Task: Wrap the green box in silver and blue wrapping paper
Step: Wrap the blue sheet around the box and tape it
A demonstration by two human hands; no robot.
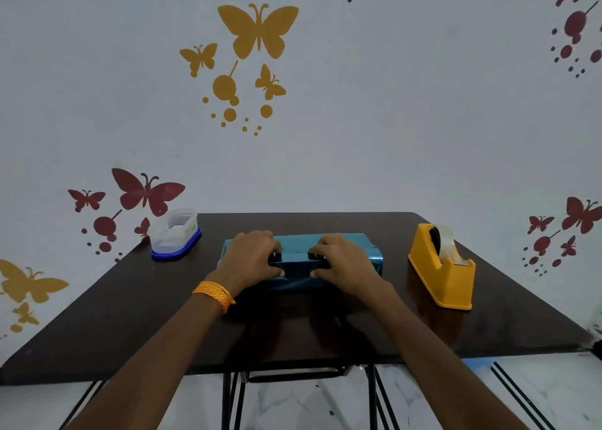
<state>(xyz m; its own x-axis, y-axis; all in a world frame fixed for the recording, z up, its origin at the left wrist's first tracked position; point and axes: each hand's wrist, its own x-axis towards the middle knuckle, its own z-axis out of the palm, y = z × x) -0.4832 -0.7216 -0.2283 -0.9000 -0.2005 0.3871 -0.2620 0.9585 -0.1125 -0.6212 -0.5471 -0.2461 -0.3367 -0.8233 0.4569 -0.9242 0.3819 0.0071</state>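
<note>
flanking box (296, 266): container (174, 234), tape dispenser (443, 266) (left hand (250, 257), right hand (345, 263) gripping)

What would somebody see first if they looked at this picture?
Probably the shiny blue parcel in the middle of the dark table, with the left hand and the right hand both holding it. Next come the bright yellow tape dispenser standing to its right, and the big yellow butterfly high on the wall behind.
</note>
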